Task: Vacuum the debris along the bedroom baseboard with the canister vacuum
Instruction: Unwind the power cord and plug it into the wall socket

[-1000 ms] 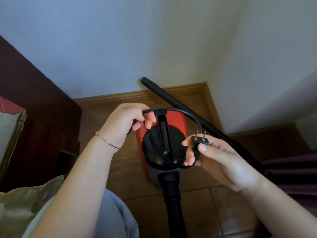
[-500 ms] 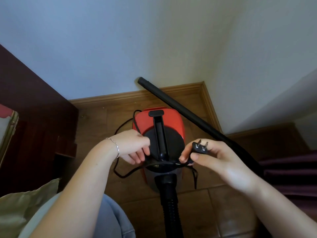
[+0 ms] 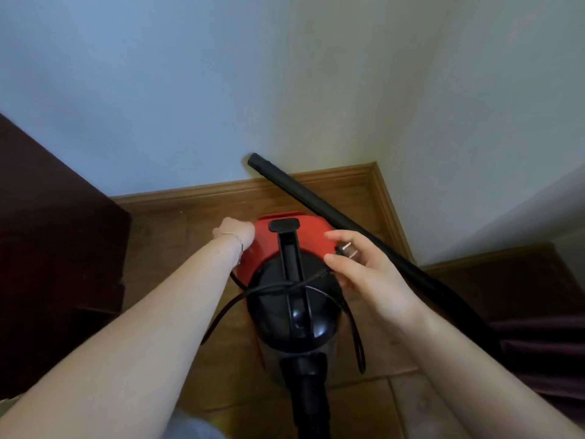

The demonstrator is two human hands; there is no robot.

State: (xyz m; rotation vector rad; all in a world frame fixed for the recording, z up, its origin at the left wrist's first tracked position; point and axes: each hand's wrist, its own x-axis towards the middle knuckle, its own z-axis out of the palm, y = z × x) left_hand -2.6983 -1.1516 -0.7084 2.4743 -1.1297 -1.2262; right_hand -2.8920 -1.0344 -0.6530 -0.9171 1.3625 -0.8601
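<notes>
The vacuum [image 3: 292, 289] stands on the floor [image 3: 177, 236] in the room corner, its red rear housing toward the baseboard [image 3: 202, 193] and its black front dome toward the person. This puts the machine close to the strip to be cleaned while it is readied.

The right hand [image 3: 364, 270] pinches the plug [image 3: 346, 250] between thumb and fingers, prongs pointing up and away from the palm. Judged purpose: keep the free end under control and ready for a socket. No socket is visible.

The cord [image 3: 275, 288] runs from the plug across the dome and over the handle [image 3: 289, 264], then drops off the left side of the body toward the floor. A second loop hangs down the right side of the body. The cord is therefore only partly unwound.

The left hand [image 3: 235, 232] reaches past the left rear edge of the red housing. Its fingers are hidden behind the housing, so their grip cannot be determined. Its position suggests it is freeing cord stored at the back.

The wand [image 3: 319, 204] leans diagonally against the wall [image 3: 221, 90], tip above the baseboard, parked clear of both hands. The hose [image 3: 311, 403] leaves the front of the body toward the bottom edge of the view.

Debris along the baseboard is too small to confirm. Vacuuming has not begun.
</notes>
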